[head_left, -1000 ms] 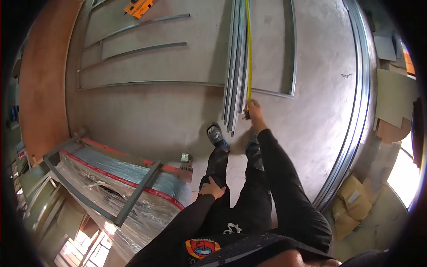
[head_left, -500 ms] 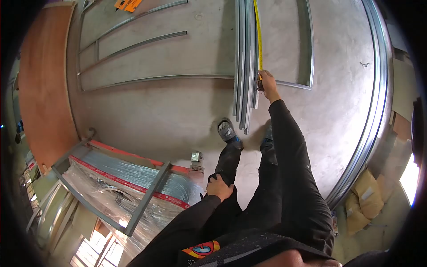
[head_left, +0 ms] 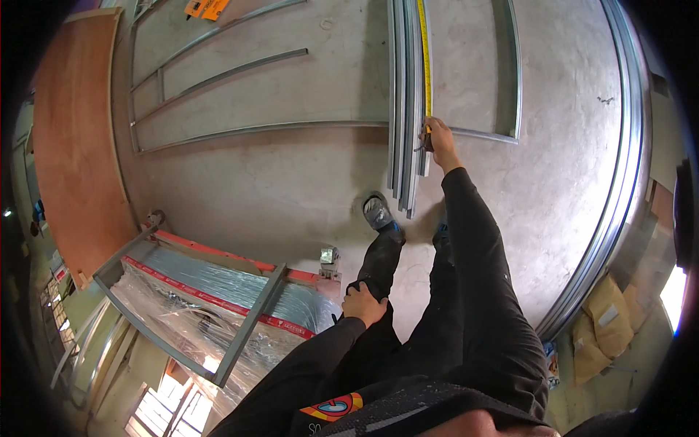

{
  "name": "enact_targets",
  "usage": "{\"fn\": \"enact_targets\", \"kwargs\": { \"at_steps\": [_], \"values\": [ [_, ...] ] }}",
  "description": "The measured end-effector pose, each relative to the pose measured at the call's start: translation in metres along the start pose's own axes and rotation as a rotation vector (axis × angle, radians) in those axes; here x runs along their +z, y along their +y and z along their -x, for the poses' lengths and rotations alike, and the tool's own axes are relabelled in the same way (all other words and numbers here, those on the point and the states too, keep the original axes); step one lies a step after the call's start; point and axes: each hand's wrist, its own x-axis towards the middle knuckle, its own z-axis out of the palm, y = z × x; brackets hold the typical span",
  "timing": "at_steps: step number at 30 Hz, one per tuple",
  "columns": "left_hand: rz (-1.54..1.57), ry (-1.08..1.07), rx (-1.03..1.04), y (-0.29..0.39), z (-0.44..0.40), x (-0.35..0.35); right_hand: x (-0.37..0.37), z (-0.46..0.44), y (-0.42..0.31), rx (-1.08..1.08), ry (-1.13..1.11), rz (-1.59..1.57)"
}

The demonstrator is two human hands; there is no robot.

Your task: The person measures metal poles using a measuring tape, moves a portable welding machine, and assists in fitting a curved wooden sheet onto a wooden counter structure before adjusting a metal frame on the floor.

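With my right hand I grip a tape measure at its case. The yellow blade runs straight away from me along a bundle of long metal studs, on the right side of the bundle. My fingers hide most of the case. My left hand rests on my left knee, its fingers lying over the dark trouser leg with nothing held. The near ends of the studs are uneven and lie just in front of my shoes.
A metal frame lies on the floor under the studs. Long metal channels run along the right. At left are a wooden board and a trolley frame with plastic-wrapped material. Brown sacks sit at lower right.
The view has shifted slightly, so most things appear a little farther right. My right hand keeps its grip on the tape measure, and my left hand stays on my knee.
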Motion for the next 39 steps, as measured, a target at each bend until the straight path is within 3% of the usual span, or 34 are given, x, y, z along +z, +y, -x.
{"fn": "enact_targets", "kwargs": {
  "at_steps": [9,15,21,26,29,39],
  "values": [
    [-0.006,0.015,0.020,0.000,0.002,0.004,-0.002,0.002,0.018,0.085,0.056,0.079],
    [-0.026,0.030,0.031,0.000,0.005,0.011,-0.016,0.013,0.099,0.152,0.036,0.080],
    [-0.055,0.059,0.061,-0.002,0.005,0.022,-0.027,0.084,0.175,0.211,0.085,0.450],
    [-0.075,0.031,0.070,-0.005,0.004,0.032,-0.040,0.119,0.236,0.245,0.068,0.295],
    [-0.089,0.025,0.076,-0.007,0.003,0.041,-0.054,0.122,0.279,0.237,0.059,0.434],
    [-0.050,-0.051,0.091,-0.008,-0.004,0.044,-0.069,0.100,0.321,0.221,0.087,0.509]
  ]
}}
